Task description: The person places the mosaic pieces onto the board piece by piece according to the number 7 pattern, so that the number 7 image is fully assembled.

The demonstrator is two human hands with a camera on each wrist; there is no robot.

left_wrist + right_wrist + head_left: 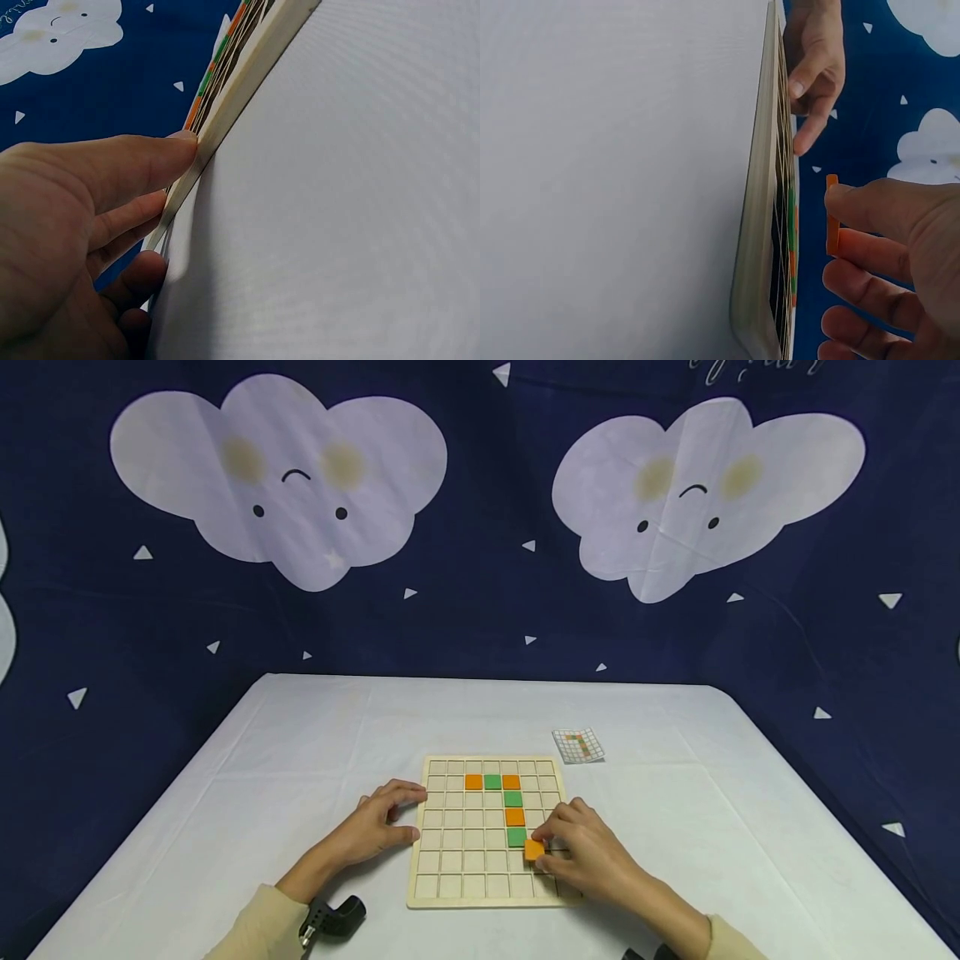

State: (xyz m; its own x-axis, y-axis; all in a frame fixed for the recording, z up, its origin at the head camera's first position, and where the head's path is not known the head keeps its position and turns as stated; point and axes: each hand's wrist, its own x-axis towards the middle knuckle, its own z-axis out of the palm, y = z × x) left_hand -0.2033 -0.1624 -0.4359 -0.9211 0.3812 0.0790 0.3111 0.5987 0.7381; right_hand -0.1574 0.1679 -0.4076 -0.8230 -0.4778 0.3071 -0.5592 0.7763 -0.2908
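A wooden grid board [461, 862] lies on the white table. Orange and green square tiles sit in its cells: a short row near the far side, then a column coming toward me with a green tile [516, 837] at its near end. Between thumb and fingertips my right hand [592, 852] pinches an orange tile [534, 850], held just off the board in the right wrist view, close to that green tile. At the board's left edge rests my left hand [371, 828], its thumb and fingertips touching the rim [225, 124].
A small card [578, 746] printed with a grid and coloured squares lies beyond the board's far right corner. A dark blue cloth [495, 627] with clouds hangs behind the table. A black wrist device [337, 917] is on my left forearm.
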